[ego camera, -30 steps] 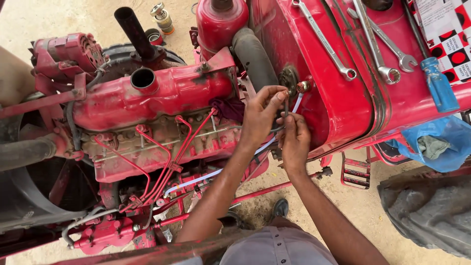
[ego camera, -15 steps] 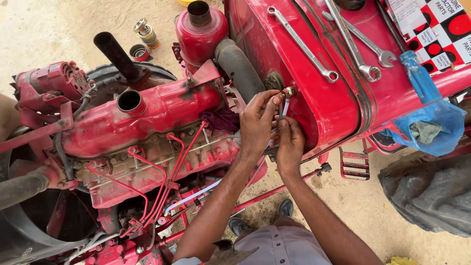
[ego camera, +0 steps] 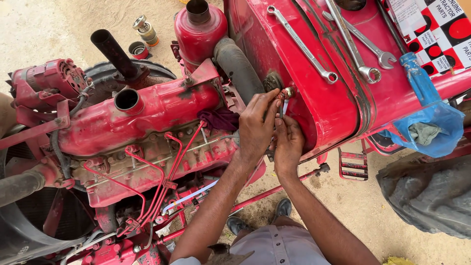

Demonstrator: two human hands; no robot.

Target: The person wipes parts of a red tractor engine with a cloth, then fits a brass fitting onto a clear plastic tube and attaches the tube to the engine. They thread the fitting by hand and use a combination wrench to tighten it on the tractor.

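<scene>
A person's right hand (ego camera: 288, 142) sits just below a small brass fitting (ego camera: 287, 92) on the red tank's (ego camera: 314, 108) side, fingers curled around a thin pale tube (ego camera: 284, 107) rising toward it. Just beyond, the left hand (ego camera: 257, 125) pinches the fitting itself. Since half a second earlier, both hands remain there; the view has shifted slightly.

Black hose (ego camera: 240, 64) and tank (ego camera: 304, 93) crowd fitting (ego camera: 286, 92).

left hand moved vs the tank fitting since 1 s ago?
No real move. The left hand stays at the small fitting on the red tank, fingertips pinching there beside the right hand. The shift in frame is the camera's.
</scene>
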